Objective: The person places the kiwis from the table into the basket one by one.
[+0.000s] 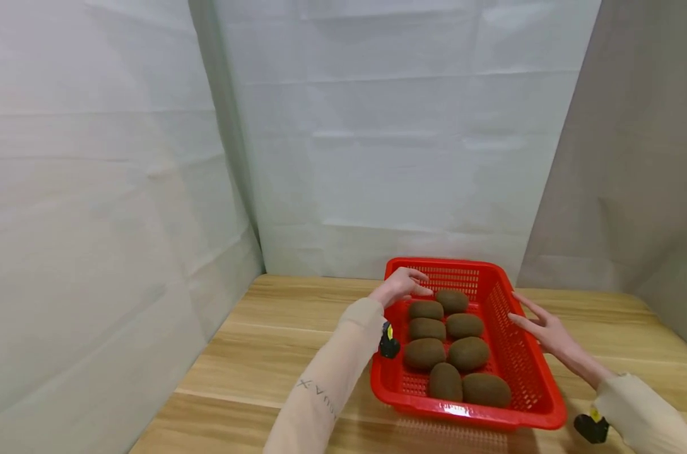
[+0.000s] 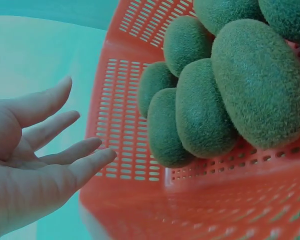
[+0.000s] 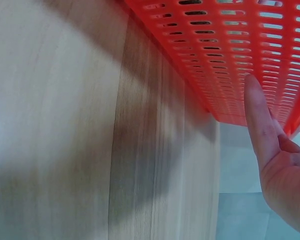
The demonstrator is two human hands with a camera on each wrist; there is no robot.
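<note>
Kiwifruit point(image 1: 445, 381) fill a red perforated basket point(image 1: 522, 366) standing on the wooden table point(image 1: 275, 340), nearest the camera. Left hand point(image 1: 401, 285) hovers over the basket's far left corner, fingers straight and loosely spread, gripping nothing. Right hand point(image 1: 542, 328) lies against the basket's right outer wall, fingers extended and spread.

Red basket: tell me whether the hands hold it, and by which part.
Nothing is held. The left hand hovers open at the far left rim of the red basket; the right hand, fingers straight, lies against its right wall.
</note>
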